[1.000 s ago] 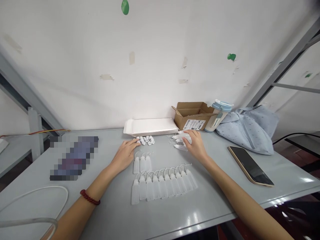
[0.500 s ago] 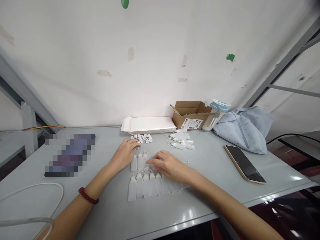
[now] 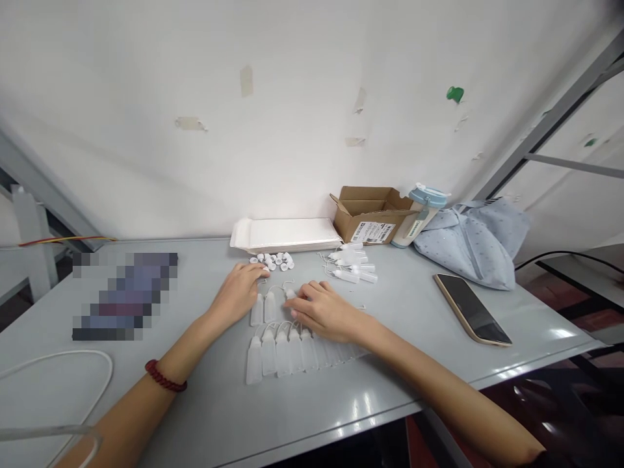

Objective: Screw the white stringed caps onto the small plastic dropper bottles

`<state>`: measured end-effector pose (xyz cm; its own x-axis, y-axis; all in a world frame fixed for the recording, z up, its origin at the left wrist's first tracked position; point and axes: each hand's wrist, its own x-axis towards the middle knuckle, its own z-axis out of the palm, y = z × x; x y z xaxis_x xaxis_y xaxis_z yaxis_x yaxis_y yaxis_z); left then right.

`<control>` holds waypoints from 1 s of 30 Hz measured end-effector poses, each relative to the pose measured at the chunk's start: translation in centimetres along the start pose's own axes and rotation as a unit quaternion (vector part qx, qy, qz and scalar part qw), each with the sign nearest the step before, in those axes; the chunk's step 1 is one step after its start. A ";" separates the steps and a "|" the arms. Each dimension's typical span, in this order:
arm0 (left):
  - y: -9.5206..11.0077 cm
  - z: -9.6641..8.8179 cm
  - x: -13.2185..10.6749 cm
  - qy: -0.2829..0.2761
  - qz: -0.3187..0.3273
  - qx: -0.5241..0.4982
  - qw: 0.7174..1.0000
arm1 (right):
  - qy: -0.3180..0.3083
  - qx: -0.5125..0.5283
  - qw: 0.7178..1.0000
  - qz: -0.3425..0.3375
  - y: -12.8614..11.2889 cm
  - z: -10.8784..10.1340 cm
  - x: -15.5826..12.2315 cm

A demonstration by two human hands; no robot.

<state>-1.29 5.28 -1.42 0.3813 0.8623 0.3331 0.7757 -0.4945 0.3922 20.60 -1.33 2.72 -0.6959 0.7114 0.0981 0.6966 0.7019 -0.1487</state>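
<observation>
My right hand (image 3: 324,312) lies over the right end of a short row of small white squeeze bottles (image 3: 263,308), its fingertips closed on one small bottle (image 3: 290,295) there. It also covers part of a longer row of the same bottles (image 3: 277,351) nearer me. My left hand (image 3: 238,292), with a red bead bracelet on the wrist, rests on the grey table (image 3: 195,403) to the left of the short row. Its fingers are loosely stretched toward a cluster of white caps (image 3: 273,261) and hold nothing.
A loose pile of bottles (image 3: 351,266) lies behind my right hand. At the wall are a white flat tray (image 3: 285,234), an open cardboard box (image 3: 368,218), a blue-lidded cup (image 3: 419,218) and a blue bag (image 3: 468,240). A phone (image 3: 472,307) lies right, clear tubing (image 3: 58,364) left.
My right hand left the loose pile at the back and came across to the right end of the short row. My left hand stayed beside the caps.
</observation>
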 end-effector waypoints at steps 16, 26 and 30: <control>4.9 -3.0 -1.1 0.076 -0.095 -0.219 0.968 | 0.223 0.136 0.961 0.091 2.1 -0.6 -1.2; 8.2 -3.5 -2.2 0.012 -0.098 -0.375 0.922 | 0.194 0.476 0.853 0.088 1.3 -1.3 -1.6; 8.2 -3.7 -2.1 0.028 -0.122 -0.392 0.911 | 0.147 0.527 0.833 0.084 1.0 -1.3 -1.8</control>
<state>2.39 -1.03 4.27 0.2026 0.9611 0.1877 0.2281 -0.2327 0.9454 22.73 -1.87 3.71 -0.4227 0.8835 0.2019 0.1312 0.2801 -0.9509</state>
